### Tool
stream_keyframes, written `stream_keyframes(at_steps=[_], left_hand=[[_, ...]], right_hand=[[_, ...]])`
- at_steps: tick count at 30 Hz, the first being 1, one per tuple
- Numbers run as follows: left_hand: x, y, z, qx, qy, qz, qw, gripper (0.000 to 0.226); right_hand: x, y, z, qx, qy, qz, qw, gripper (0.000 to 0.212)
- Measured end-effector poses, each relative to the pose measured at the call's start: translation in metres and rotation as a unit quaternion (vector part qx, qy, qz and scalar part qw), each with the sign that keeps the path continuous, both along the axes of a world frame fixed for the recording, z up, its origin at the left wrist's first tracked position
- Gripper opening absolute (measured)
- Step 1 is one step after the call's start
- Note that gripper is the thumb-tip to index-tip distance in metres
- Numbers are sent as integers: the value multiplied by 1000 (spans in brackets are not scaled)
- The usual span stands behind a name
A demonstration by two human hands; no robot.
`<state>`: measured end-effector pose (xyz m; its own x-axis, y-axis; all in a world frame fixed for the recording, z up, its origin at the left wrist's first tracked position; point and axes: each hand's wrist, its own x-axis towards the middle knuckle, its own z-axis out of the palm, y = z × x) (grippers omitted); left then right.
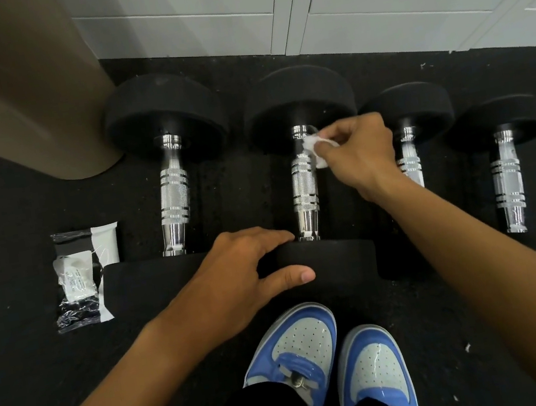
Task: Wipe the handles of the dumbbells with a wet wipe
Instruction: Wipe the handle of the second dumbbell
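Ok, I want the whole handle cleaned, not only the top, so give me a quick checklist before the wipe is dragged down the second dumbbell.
1. Wet wipe pinched in right hand: ok.
2. Wipe touching the second dumbbell's handle at its far end: ok.
3. Left hand steadying that dumbbell's near head: ok.
4. Handle below the wipe unobstructed: ok.
5. Wipe moist enough: cannot tell.
6. Wipe pack within reach on the floor: ok.
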<state>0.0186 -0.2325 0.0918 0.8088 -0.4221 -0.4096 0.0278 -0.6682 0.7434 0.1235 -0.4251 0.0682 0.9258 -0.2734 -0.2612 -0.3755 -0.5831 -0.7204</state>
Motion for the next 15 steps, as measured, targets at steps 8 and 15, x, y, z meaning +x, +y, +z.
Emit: stream_keyframes(at_steps=[8,15], left_hand=[[0,0,-1,-1,0,1,1000,75],[0,-1,2,-15,-11,5,1000,72]], right_hand=[[-15,0,-2,-15,8,23,1000,7],[-24,2,-1,-30,-23,57,998,10]])
